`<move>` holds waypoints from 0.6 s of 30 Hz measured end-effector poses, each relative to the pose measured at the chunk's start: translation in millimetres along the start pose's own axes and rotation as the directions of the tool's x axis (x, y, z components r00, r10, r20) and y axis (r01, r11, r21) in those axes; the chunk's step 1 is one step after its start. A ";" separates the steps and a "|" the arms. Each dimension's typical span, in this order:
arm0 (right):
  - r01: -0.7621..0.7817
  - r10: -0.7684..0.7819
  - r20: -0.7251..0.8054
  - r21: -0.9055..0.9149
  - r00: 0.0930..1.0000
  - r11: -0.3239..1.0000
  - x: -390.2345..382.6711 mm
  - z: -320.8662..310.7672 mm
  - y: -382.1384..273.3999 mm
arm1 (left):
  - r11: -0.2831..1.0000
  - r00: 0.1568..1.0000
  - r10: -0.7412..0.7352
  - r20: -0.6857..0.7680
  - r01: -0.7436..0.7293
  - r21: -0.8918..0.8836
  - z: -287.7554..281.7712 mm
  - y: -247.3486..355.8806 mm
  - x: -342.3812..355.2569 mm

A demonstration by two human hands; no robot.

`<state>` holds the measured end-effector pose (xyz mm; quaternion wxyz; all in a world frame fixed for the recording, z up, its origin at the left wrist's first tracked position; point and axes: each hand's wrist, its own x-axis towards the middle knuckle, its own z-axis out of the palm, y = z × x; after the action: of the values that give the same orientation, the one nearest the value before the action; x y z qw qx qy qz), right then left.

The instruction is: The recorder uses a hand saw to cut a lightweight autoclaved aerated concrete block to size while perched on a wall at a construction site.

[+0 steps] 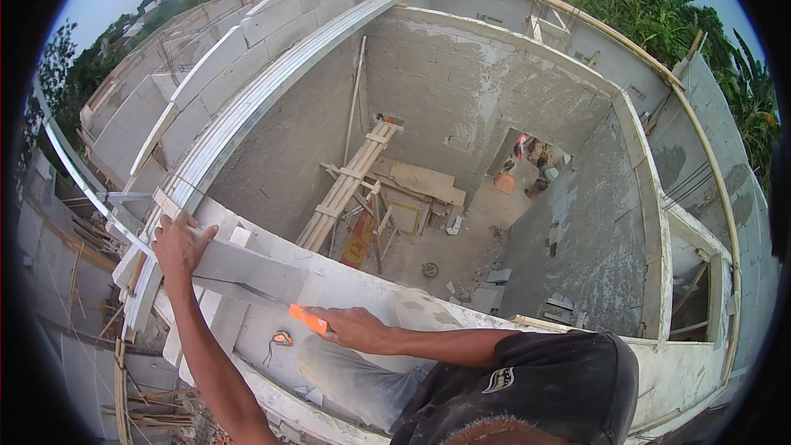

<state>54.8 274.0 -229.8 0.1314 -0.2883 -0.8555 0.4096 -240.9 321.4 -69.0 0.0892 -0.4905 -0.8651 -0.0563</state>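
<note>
My right hand (358, 328) is closed around the orange handle of a hand saw (308, 318). Its thin blade runs leftward along the near side of a pale grey lightweight concrete block (247, 270); how deep it sits there I cannot tell. My left hand (180, 249) grips the far left end of that block, fingers bent over its edge. An orange and black tape measure (283, 338) lies on the ledge beside my knee, below the saw.
Long silver metal channels (272, 66) lie along the wall top on the left. Beyond the block, the wall drops into a deep room with a wooden scaffold (350, 185) and rubble on its floor (449, 264). A bamboo pole (577, 12) follows the far wall.
</note>
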 end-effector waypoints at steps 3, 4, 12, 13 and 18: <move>0.030 -0.030 -0.006 0.021 1.000 0.999 51.0 16.9 -13.4 | 1.000 1.000 0.018 -0.023 -0.018 0.006 4.2 -6.5 4.9; 0.050 -0.049 -0.022 0.034 0.999 0.998 50.9 19.4 -13.9 | 1.000 1.000 0.007 -0.007 -0.007 -0.006 6.1 -10.2 6.1; -0.063 0.063 -0.015 -0.016 0.998 0.998 -120.2 -15.4 24.6 | 1.000 0.998 0.004 -0.065 -0.002 0.023 -3.8 -7.0 8.8; -0.078 0.078 0.049 -0.007 0.996 0.997 -85.8 -19.4 8.0 | 0.999 0.998 -0.002 -0.070 0.005 0.034 0.5 -11.5 5.7; -0.001 0.006 0.116 -0.042 0.993 0.999 62.3 13.2 -17.7 | 0.999 0.999 -0.015 -0.051 0.017 0.031 10.9 -15.4 9.7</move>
<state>-8.0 294.3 -225.1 0.0748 -0.2680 -0.8695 0.4081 -260.0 323.7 -77.8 0.1184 -0.4804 -0.8672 -0.0557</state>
